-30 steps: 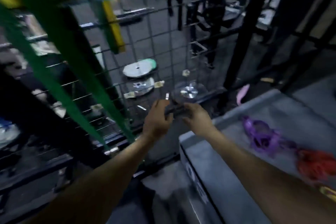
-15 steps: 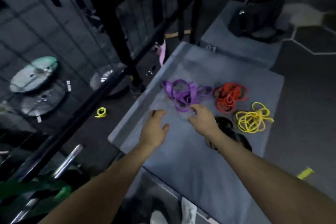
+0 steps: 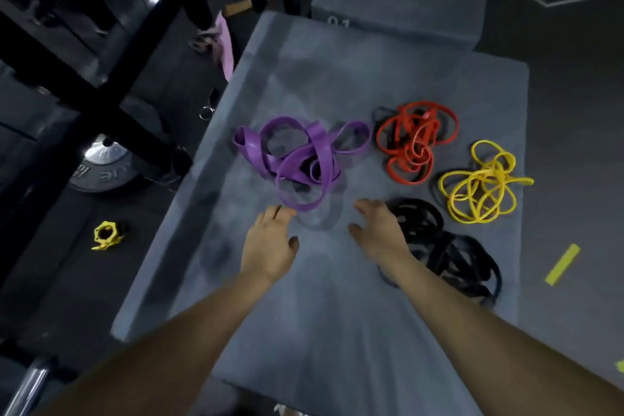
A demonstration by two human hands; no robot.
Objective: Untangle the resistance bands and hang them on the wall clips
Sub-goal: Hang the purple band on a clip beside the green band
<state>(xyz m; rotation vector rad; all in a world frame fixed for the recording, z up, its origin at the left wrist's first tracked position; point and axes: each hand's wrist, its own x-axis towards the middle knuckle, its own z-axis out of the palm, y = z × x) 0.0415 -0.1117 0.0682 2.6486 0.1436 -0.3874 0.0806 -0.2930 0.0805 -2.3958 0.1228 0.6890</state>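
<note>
Your hands hover empty over the grey surface (image 3: 337,331): left hand (image 3: 270,243) with fingers relaxed, tips at the near loop of the purple band tangle (image 3: 297,159); right hand (image 3: 378,230) spread loosely beside the black tangle (image 3: 452,253). Red tangle (image 3: 415,142) and yellow tangle (image 3: 483,186) lie farther right.

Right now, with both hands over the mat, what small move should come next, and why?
Probably ease both hands forward onto the purple band. The left hand and right hand are open and empty, and that tangle lies just beyond the fingertips.
</note>
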